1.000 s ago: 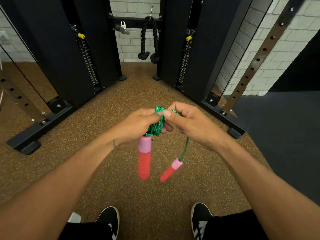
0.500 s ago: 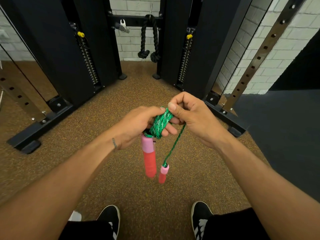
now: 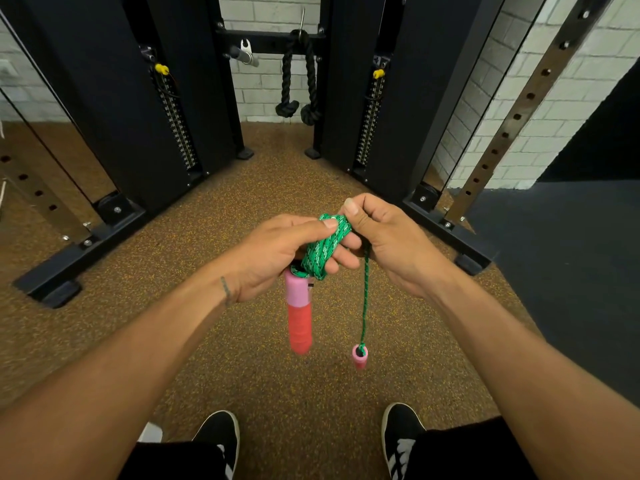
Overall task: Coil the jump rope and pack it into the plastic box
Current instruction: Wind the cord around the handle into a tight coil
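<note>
A green braided jump rope is wound into a tight coil (image 3: pixel 322 247) at chest height. My left hand (image 3: pixel 277 251) grips that coil, thumb on top and fingers underneath. One pink and red handle (image 3: pixel 299 313) hangs straight down from under the coil. My right hand (image 3: pixel 388 237) pinches the free strand (image 3: pixel 364 299) just right of the coil. This strand drops to the second pink and red handle (image 3: pixel 359 356), which dangles end-on. A white corner (image 3: pixel 150 433) shows by my left shoe; I cannot tell whether it is the plastic box.
I stand on speckled brown rubber floor (image 3: pixel 242 375), with my two black shoes (image 3: pixel 218 434) at the bottom. A black cable machine's weight stacks (image 3: pixel 173 116) and base feet (image 3: pixel 69 271) stand ahead on both sides. Black rope handles (image 3: pixel 298 81) hang at the back. Dark mat (image 3: pixel 571 271) lies right.
My right hand has drawn the free strand to the right of the coil. The second handle swung from a slant near the first to hanging straight down, further right.
</note>
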{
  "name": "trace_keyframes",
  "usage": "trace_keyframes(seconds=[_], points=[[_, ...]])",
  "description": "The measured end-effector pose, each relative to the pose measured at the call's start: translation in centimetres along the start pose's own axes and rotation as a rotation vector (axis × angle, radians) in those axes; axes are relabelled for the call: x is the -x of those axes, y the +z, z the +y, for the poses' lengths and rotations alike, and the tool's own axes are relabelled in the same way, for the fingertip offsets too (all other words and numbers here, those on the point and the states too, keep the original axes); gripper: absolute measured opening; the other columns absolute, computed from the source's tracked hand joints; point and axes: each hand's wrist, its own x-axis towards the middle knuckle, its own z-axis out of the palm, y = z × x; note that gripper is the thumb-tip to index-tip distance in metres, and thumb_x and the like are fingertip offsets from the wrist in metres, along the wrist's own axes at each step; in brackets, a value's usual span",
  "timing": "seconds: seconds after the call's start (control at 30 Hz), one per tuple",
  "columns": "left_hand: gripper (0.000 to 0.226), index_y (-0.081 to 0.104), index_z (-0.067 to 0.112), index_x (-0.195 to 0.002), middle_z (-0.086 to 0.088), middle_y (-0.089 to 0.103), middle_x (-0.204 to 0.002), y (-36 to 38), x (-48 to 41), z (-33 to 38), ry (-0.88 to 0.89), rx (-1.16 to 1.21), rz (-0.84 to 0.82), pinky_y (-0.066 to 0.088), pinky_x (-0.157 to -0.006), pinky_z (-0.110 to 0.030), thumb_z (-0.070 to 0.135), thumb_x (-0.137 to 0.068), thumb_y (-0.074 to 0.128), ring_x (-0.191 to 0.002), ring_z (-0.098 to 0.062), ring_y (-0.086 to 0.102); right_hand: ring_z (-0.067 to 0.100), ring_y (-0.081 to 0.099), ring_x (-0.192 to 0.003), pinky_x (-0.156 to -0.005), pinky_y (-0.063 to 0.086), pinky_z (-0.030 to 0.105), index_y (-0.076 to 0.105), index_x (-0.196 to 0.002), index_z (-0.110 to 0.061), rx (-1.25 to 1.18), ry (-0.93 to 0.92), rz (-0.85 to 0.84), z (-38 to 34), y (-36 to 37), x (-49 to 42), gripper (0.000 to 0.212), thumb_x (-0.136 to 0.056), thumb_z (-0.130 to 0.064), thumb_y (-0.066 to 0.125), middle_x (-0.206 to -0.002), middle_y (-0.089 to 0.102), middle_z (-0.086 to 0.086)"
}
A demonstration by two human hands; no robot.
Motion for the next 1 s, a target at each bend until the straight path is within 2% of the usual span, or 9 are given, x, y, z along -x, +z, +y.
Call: trace_keyframes(seconds=[0.07,0.17,0.27,0.37,0.53,0.63,0.77,0.87,1.0], points=[[0.035,0.072,0.002,-0.107,-0.012,0.076,-0.09,0.2,0.1,0.1,0.017,0.072,0.002,0.052,-0.07,-0.02,0.025,-0.097,0.048,-0.067,-0.009,0.063,0.017,0.052,-0.076,-0.078,0.045,0.036,0.064,-0.084,-0.02,-0.019,0.016,-0.019,0.4,0.1,-0.2,0.03,-0.1,-0.041,0.049,-0.074,0.061,-0.001],[0.038,0.074,0.007,-0.107,-0.011,0.077,-0.094,0.3,0.0,0.2,0.061,0.197,0.014,0.048,-0.076,-0.03,0.033,-0.09,0.052,-0.072,-0.01,0.066,0.014,0.047,-0.069,-0.064,0.042,0.029,0.064,-0.107,-0.004,-0.002,0.054,-0.01,0.7,0.5,-0.3,0.035,-0.105,-0.034,0.046,-0.086,0.055,0.012],[0.043,0.07,0.005,-0.117,-0.012,0.076,-0.104,0.1,0.0,0.4,0.097,0.295,0.038,0.053,-0.076,-0.026,0.033,-0.09,0.05,-0.079,-0.01,0.07,0.007,0.048,-0.063,-0.057,0.042,0.023,0.064,-0.119,-0.007,0.041,0.089,-0.015,0.9,0.7,-0.2,0.03,-0.106,-0.025,0.044,-0.085,0.057,0.009],[0.046,0.062,0.002,-0.127,-0.014,0.073,-0.115,0.0,0.1,0.6,0.132,0.311,0.066,0.055,-0.067,-0.023,0.028,-0.092,0.047,-0.086,-0.01,0.071,0.009,0.054,-0.062,-0.061,0.047,0.026,0.067,-0.114,-0.014,0.015,0.168,-0.06,0.7,0.6,-0.1,0.027,-0.106,-0.025,0.044,-0.076,0.061,0.001],[0.035,0.057,0.004,-0.133,-0.011,0.07,-0.124,-0.3,0.1,0.5,0.189,0.236,0.117,0.056,-0.087,-0.026,0.013,-0.101,0.044,-0.107,-0.014,0.069,0.011,0.059,-0.061,-0.064,0.052,0.026,0.065,-0.103,-0.021,0.053,0.221,-0.139,0.0,1.1,0.5,0.02,-0.105,-0.022,0.045,-0.073,0.063,0.002],[0.034,0.057,0.006,-0.133,-0.007,0.072,-0.121,0.1,-0.1,0.3,0.195,0.147,0.193,0.055,-0.077,-0.02,0.012,-0.102,0.045,-0.104,-0.01,0.07,0.01,0.058,-0.058,-0.062,0.053,0.026,0.066,-0.101,-0.019,0.056,0.254,-0.154,-0.2,1.2,0.6,0.02,-0.105,-0.021,0.046,-0.07,0.063,0.0],[0.032,0.057,0.012,-0.132,-0.001,0.073,-0.12,0.1,-0.3,0.2,0.189,0.138,0.284,0.059,-0.073,-0.027,0.016,-0.103,0.045,-0.106,-0.01,0.069,0.01,0.06,-0.059,-0.067,0.054,0.033,0.069,-0.107,-0.014,0.14,0.278,-0.203,0.0,1.2,0.6,0.024,-0.104,-0.026,0.049,-0.07,0.065,0.0],[0.032,0.057,0.013,-0.133,0.001,0.073,-0.12,0.0,-0.4,0.3,0.172,0.111,0.345,0.057,-0.071,-0.033,0.018,-0.104,0.045,-0.109,-0.012,0.068,0.008,0.06,-0.06,-0.062,0.052,0.027,0.072,-0.106,-0.019,0.219,0.263,-0.224,0.1,1.2,0.8,0.021,-0.102,-0.027,0.052,-0.071,0.064,-0.002],[0.03,0.057,0.013,-0.131,0.003,0.074,-0.117,0.1,-0.3,0.3,0.153,0.035,0.375,0.059,-0.071,-0.03,0.018,-0.104,0.044,-0.106,-0.009,0.069,0.007,0.059,-0.063,-0.06,0.05,0.022,0.074,-0.102,-0.025,0.315,0.214,-0.238,-0.1,1.0,0.9,0.018,-0.099,-0.029,0.057,-0.071,0.063,-0.005]])
